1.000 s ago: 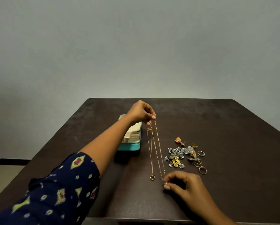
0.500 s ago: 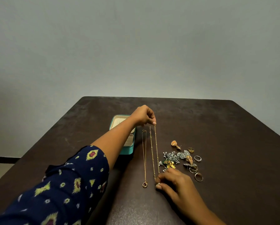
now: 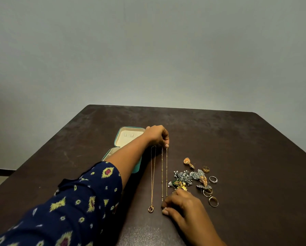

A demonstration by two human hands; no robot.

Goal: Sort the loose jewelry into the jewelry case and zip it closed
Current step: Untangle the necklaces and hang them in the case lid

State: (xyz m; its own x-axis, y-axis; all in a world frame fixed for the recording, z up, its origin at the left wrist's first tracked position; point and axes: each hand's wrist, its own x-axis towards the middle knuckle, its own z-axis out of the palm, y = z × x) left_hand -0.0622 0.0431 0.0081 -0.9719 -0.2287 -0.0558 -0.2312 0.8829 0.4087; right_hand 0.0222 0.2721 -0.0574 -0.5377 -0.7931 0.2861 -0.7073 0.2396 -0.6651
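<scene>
While its fingers curl downward, the left hand (image 3: pixel 157 135) pinches the far end of the beaded chain (image 3: pixel 162 174) between thumb and fingertips, close to the desk (image 3: pixel 246 157). The right hand (image 3: pixel 182 203) lies knuckles-up near the desk's near edge, with its fingers bent and clenched on the same chain's near end. Between the two hands the chain runs as two straight strands side by side. Its long axis runs from the far edge to the near edge.

Just left of it lies a thin chain (image 3: pixel 153 174), parallel to it, with its ring pendant (image 3: pixel 150 209) pointing at the near edge. Its far end goes under the left hand, and I cannot tell whether that hand grips it. That makes two chains in all.

One case (image 3: pixel 129 129), teal with cream lining, sits open left of the chains, toward the desk's left side. Its lid is laid back toward the far edge, and its base is partly hidden by the left forearm and navy patterned sleeve (image 3: pixel 77 210).

Right of the chains, apart from them, the loose pieces lie together:
- a gold earring (image 3: pixel 187 161) farthest out
- a silver cluster (image 3: pixel 189 175) of earrings, too tangled to count
- a green-gold piece (image 3: pixel 179 185), touching the right hand's knuckles
- rings (image 3: pixel 213 201) along the right side of the group; I count about five, two overlapping
</scene>
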